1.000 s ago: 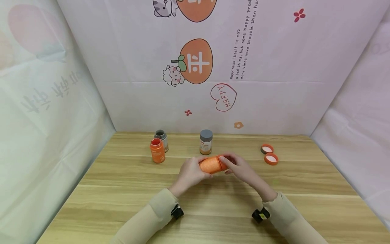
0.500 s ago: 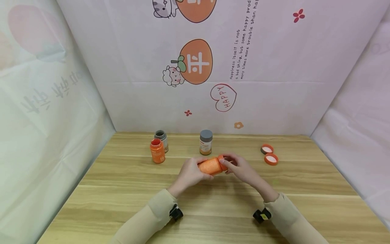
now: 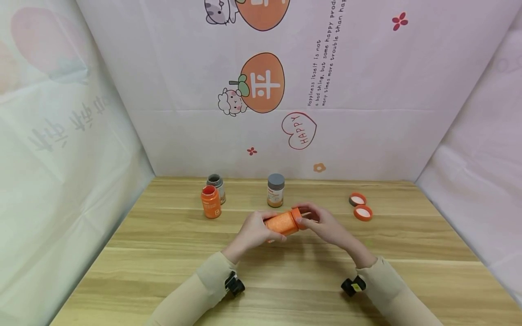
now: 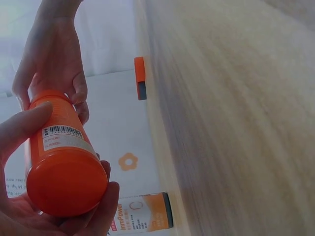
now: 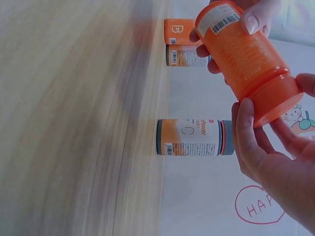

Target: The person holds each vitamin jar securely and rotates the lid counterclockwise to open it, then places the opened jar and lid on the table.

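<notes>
An orange supplement bottle is held tilted above the middle of the table, its capped end up and to the right. My left hand grips the body, thumb across the side near the barcode label. With thumb and fingers round its rim, my right hand holds the orange cap, which sits on the bottle's neck. In the left wrist view the bottle's base faces the camera and hides the cap. Just behind the hands stands a white-and-orange bottle with a grey cap on.
At the back left stand an uncapped orange bottle and, behind it, an uncapped grey-necked bottle. Two loose caps, one grey-sided and one orange, lie at the back right. Printed cloth hangs behind and at both sides.
The held bottle has tipped slightly, its capped end rising a little. My right hand's fingers have shifted round the cap, and its wrist has moved slightly right. The standing bottles and loose caps have stayed put.
</notes>
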The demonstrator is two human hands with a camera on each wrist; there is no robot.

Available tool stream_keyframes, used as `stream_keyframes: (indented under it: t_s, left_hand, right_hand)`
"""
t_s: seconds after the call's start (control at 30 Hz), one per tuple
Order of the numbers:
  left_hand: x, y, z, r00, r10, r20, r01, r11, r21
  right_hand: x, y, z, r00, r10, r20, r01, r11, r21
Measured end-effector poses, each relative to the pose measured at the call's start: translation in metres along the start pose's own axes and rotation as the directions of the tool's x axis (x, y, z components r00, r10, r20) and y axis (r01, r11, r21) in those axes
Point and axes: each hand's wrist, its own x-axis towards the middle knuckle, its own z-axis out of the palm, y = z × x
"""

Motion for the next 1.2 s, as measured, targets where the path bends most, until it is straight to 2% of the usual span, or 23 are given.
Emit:
stream_keyframes:
  t_s: [0.63,0.93,1.2]
  left_hand:
    - [-0.001,0.002,0.000,0.999,-0.026,0.033,0.026,0.999,-0.021]
    - [-0.002,0.002,0.002,0.999,-0.029,0.036,0.031,0.998,-0.048]
    - [-0.002,0.002,0.003,0.999,-0.028,0.037,0.029,0.999,-0.033]
  right_hand:
    - [-0.005,0.000,-0.011,0.990,-0.104,0.096,0.089,0.986,0.143]
    - [-0.004,0.003,-0.013,0.982,-0.152,0.112,0.135,0.980,0.146]
    - [-0.005,0.006,-0.013,0.974,-0.191,0.118,0.170,0.971,0.168]
